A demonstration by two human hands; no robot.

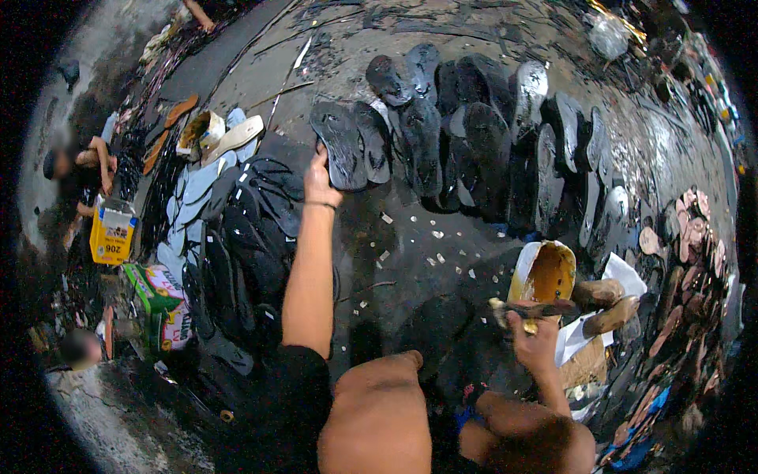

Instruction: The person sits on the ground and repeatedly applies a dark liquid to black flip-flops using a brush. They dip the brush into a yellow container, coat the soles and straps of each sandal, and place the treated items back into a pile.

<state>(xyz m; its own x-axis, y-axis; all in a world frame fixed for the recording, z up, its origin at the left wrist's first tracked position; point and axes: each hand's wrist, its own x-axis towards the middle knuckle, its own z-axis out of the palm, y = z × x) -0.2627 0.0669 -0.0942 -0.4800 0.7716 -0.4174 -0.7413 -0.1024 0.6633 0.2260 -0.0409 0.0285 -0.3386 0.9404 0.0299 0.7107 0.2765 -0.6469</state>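
My left hand (pixel 320 180) reaches forward and grips the lower left edge of a black shoe sole (pixel 338 146) with a wet-looking sheen. Its thumb shows along the edge, while the other fingers are mostly hidden. Right beside this sole lies another dark sole (pixel 373 142). At the lower right my right hand (pixel 537 338) is closed around a brush (pixel 545 309) with a dark handle. The pale brush tip points left. Just beyond that hand is a tilted container (pixel 517 272), its inside coated with amber-brown glue.
Several black soles (pixel 485 130) stand in rows ahead. Dark straps and slippers (pixel 237 261) pile up at left, near a green and white box (pixel 162 304) and a yellow box (pixel 112 233). Pinkish pieces (pixel 695 229) lie far right. Another person (pixel 99 162) is at the far left.
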